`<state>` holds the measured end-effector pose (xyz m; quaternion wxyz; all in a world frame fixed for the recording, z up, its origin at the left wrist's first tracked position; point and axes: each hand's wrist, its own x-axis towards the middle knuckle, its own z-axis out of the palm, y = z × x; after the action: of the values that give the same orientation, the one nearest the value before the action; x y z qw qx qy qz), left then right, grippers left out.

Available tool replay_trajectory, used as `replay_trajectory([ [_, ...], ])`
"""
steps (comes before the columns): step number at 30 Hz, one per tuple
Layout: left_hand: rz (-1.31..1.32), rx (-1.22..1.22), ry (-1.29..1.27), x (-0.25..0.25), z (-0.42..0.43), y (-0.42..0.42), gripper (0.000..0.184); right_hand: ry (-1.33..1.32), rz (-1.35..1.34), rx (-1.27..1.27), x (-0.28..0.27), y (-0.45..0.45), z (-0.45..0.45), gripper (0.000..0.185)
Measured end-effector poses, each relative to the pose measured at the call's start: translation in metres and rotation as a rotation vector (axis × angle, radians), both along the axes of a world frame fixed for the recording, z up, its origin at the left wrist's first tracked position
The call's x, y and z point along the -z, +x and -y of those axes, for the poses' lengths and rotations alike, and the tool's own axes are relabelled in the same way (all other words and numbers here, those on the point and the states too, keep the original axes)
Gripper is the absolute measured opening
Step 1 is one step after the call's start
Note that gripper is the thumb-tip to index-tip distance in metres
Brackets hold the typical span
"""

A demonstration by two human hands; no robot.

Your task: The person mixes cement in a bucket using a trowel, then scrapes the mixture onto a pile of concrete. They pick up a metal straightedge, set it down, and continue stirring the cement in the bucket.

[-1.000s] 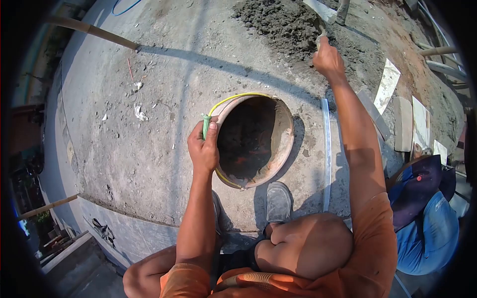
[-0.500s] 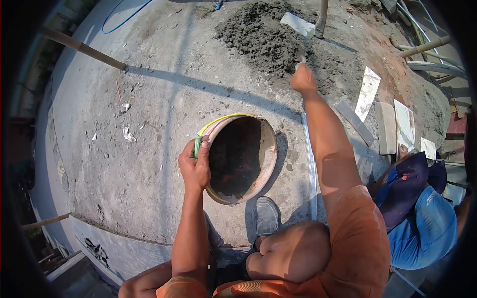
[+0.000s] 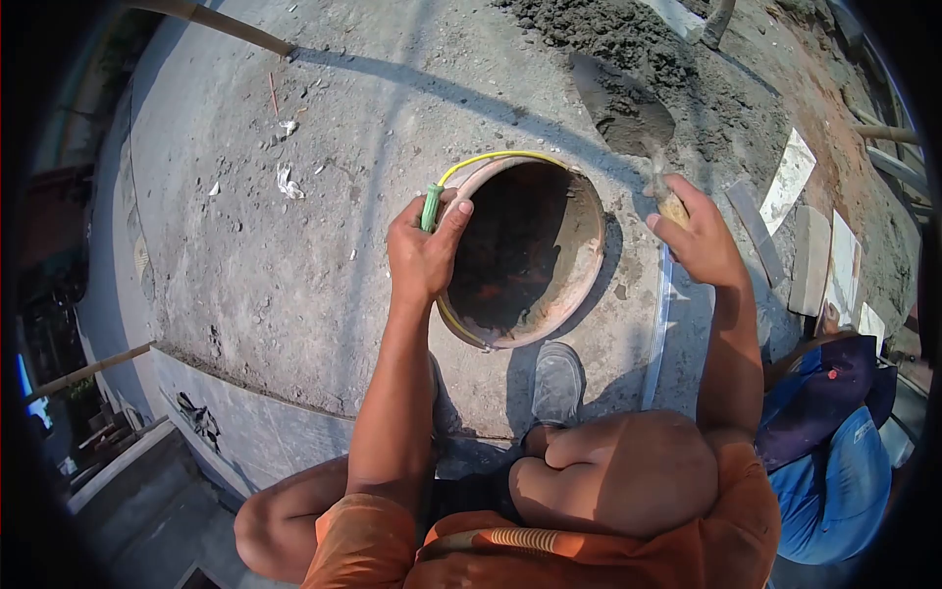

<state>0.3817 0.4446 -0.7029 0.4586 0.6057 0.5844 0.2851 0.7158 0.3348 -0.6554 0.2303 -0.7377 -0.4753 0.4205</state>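
Note:
My left hand (image 3: pixel 422 253) is closed around the green grip of the bucket handle (image 3: pixel 431 208) at the bucket's left rim. The round bucket (image 3: pixel 581 280) stands in front of my feet with its mouth facing me; its inside is dark and smeared with residue. My right hand (image 3: pixel 710 239) grips a trowel (image 3: pixel 671 207) by its light-coloured handle, just right of the bucket. Wet grey mortar (image 3: pixel 633 120) lies on the trowel's blade, which points away from me toward the mortar heap (image 3: pixel 638 44).
Cut tile strips (image 3: pixel 788 182) lie on the right beside a crouching person in blue (image 3: pixel 834 481). A bamboo pole (image 3: pixel 235 29) stands at the upper left, and white scraps (image 3: pixel 287 184) litter the concrete. A ledge edge (image 3: pixel 255 388) runs along the lower left.
My right hand has drawn back from the heap toward the bucket, bringing the trowel with mortar on it. My left hand stays on the handle grip. The view has shifted.

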Motion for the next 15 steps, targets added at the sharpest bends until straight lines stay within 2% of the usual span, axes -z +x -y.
replay_trajectory([
  [2,0.004,0.021,-0.035,-0.003,-0.005,-0.001,0.041,-0.083,0.014,-0.379,-0.017,-0.003,0.029,0.051],
  [3,0.023,0.047,-0.060,-0.004,-0.007,0.001,0.043,-0.088,0.005,-0.378,-0.015,-0.008,0.031,0.051],
  [5,0.037,0.081,-0.055,-0.004,-0.005,0.008,0.042,-0.263,0.252,-0.563,-0.009,-0.029,0.033,0.045],
  [6,-0.006,0.113,-0.038,-0.007,-0.002,0.014,0.045,-0.252,0.459,-0.528,-0.002,-0.046,0.028,0.035],
  [8,-0.042,0.180,0.023,-0.007,0.004,0.026,0.046,-0.266,0.549,-0.410,0.041,-0.069,0.005,0.043],
  [12,-0.103,0.243,-0.002,-0.015,0.003,0.034,0.042,-0.319,0.344,-0.433,0.077,-0.104,-0.019,0.047],
  [13,-0.076,0.231,-0.074,-0.013,-0.002,0.027,0.042,-0.329,0.245,-0.435,0.090,-0.111,-0.016,0.049],
  [15,-0.001,0.259,-0.055,-0.007,-0.003,0.011,0.042,-0.275,0.139,-0.507,0.106,-0.115,-0.003,0.052],
])
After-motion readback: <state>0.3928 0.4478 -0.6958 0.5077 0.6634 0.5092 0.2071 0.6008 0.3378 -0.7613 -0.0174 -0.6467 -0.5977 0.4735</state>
